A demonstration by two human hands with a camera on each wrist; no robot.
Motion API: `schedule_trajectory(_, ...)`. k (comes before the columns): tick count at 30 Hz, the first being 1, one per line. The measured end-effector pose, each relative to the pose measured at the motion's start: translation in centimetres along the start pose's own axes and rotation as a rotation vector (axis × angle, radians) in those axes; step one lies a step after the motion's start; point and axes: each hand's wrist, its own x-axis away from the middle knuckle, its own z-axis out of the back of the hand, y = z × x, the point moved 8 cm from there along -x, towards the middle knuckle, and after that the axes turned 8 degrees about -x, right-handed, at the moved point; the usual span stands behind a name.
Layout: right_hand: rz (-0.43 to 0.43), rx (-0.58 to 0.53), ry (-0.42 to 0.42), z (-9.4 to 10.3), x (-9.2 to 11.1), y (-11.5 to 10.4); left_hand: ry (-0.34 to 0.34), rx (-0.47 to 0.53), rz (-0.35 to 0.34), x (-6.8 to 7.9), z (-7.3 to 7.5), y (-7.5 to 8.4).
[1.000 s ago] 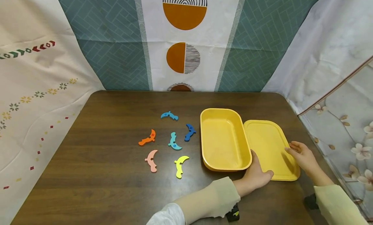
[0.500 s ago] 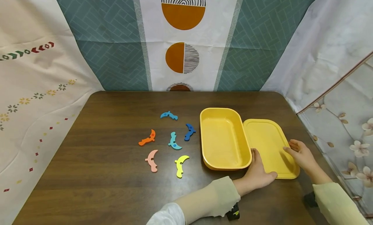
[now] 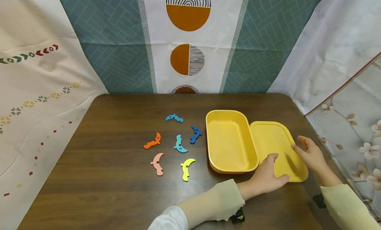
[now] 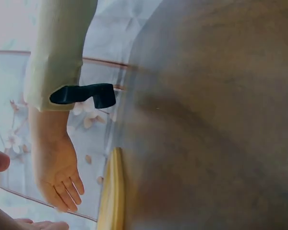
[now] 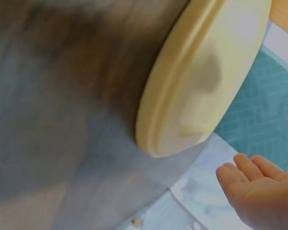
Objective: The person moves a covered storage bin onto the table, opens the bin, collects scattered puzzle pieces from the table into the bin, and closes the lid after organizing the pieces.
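Note:
An open yellow plastic box (image 3: pixel 232 142) stands right of the table's middle in the head view. Its flat yellow lid (image 3: pixel 275 144) lies along the box's right side. My left hand (image 3: pixel 266 175) is over the lid's near left corner, close to the box, thumb spread from relaxed fingers. Beyond the lid's right edge is my right hand (image 3: pixel 312 157), palm turned inward, fingers loosely extended. Neither hand holds anything. In the left wrist view the right hand (image 4: pixel 57 167) shows with its fingers straight, above the lid's edge (image 4: pixel 113 196). The right wrist view shows the lid (image 5: pixel 192 86) near the right fingers (image 5: pixel 245 167).
Several small notched crescent-shaped pieces lie left of the box: light blue (image 3: pixel 174 117), dark blue (image 3: pixel 195 135), turquoise (image 3: pixel 179 144), orange (image 3: pixel 152 141), pink (image 3: pixel 157 164) and yellow (image 3: pixel 186 169). Fabric hangings (image 3: pixel 119 41) surround the brown table (image 3: pixel 98 177).
My left hand has come off the box's near right corner and shifted right over the lid. My right hand has risen slightly from the lid's right edge. Box and lid look unmoved.

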Motion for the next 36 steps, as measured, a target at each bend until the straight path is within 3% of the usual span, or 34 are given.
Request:
schedule_trajectory(3,0.012,0.008,0.014,-0.1,-0.1,-0.5,-0.009,-0.022,-0.056,0.2,0.4,0.6)
schedule_trajectory(9,0.031,-0.007,0.016,-0.6,0.0,-1.7,-0.079,0.046,-0.175,0.6,1.1,1.7)
schedule_trajectory(15,0.104,0.043,0.047,-0.9,0.2,-3.2,-0.118,0.065,-0.279,1.1,2.0,2.7)
schedule_trajectory(25,0.213,-0.005,0.07,-2.1,1.0,-6.2,-0.082,0.001,-0.293,2.0,4.3,3.1)
schedule_trajectory(36,0.377,-0.038,0.095,-3.9,1.7,-9.0,0.02,-0.014,-0.282,2.4,7.1,2.7)
